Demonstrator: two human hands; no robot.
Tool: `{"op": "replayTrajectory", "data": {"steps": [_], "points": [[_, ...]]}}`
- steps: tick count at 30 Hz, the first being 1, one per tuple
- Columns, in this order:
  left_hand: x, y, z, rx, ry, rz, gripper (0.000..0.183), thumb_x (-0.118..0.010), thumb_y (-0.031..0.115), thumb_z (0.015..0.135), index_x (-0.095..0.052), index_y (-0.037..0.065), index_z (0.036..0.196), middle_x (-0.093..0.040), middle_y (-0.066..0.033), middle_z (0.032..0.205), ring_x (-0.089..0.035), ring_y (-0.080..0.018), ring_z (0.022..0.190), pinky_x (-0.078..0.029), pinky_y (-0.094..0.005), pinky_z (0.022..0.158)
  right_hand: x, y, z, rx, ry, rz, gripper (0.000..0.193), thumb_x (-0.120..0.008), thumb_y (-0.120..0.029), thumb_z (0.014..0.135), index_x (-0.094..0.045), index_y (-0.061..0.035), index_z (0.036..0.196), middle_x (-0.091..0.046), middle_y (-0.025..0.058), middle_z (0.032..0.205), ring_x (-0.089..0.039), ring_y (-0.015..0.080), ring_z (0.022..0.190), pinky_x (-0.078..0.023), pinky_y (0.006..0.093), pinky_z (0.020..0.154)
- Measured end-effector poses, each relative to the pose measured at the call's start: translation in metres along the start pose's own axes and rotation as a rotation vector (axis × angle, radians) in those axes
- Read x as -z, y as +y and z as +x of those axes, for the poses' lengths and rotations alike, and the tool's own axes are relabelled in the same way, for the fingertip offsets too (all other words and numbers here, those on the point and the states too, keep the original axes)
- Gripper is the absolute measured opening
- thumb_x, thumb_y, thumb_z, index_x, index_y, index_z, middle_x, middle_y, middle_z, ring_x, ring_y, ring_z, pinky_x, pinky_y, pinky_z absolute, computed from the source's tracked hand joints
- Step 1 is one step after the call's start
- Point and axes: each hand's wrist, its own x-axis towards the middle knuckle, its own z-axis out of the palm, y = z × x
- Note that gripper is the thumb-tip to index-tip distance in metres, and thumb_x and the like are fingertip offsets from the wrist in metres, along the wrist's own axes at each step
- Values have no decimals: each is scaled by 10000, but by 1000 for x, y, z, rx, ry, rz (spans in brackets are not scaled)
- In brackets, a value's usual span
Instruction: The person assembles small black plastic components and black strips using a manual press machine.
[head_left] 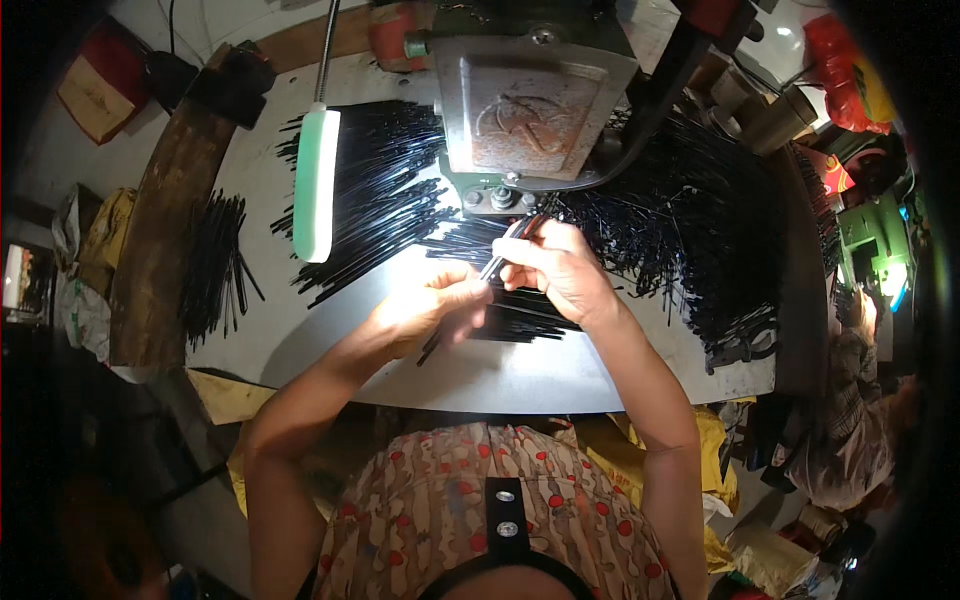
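In front of the machine's lower end, both my hands hold a small bundle of thin dark metal rods (490, 268), which slants from lower left to upper right. My left hand (440, 300) pinches its lower part between thumb and fingers. Higher up, my right hand (560, 268) is closed around the bundle near its upper end. The green and grey machine head (535, 110) stands just beyond, with a bolted metal block (500, 198) at its base. Under my hands lie more black rods (520, 318) on the pale tabletop (460, 385). My fingers partly hide the held rods.
Large piles of black rods lie left (380, 180) and right (690, 220) of the machine, with a smaller pile (215, 260) far left. A green-and-white lamp (317, 185) hangs at left. A wooden beam (165, 230) edges the table. Another person (850, 410) works at far right.
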Motion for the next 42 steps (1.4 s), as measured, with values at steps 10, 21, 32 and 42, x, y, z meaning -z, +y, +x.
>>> {"op": "replayTrajectory", "data": {"steps": [10,21,32,42], "points": [[-21,-3,5,-1032,642,1132,347,-625,46,732,-513,-13,1055,-543,-154,991,-522,-263,882,-419,-325,736,25,-10,12,99,145,259,192,-481,-86,858,-520,86,934,-584,176,848,-611,253,761,-527,361,724],[14,12,65,-249,257,-526,191,-549,205,830,-544,15,849,-584,-78,667,-513,-144,512,-382,-238,447,24,-6,22,206,199,387,261,-421,-124,882,-501,98,995,-563,189,967,-567,261,922,-470,383,850],[19,12,70,-365,250,-472,147,-556,137,821,-560,-9,825,-578,-73,636,-518,-129,502,-382,-229,449,15,0,24,253,205,472,270,-378,-108,900,-479,125,994,-545,221,985,-559,287,950,-459,386,881],[15,7,67,-330,315,-471,223,-531,205,845,-546,-18,830,-541,-50,617,-464,-117,493,-337,-217,436,9,7,25,290,255,522,205,-432,-84,888,-504,99,947,-548,209,973,-581,296,912,-486,384,844]]}}
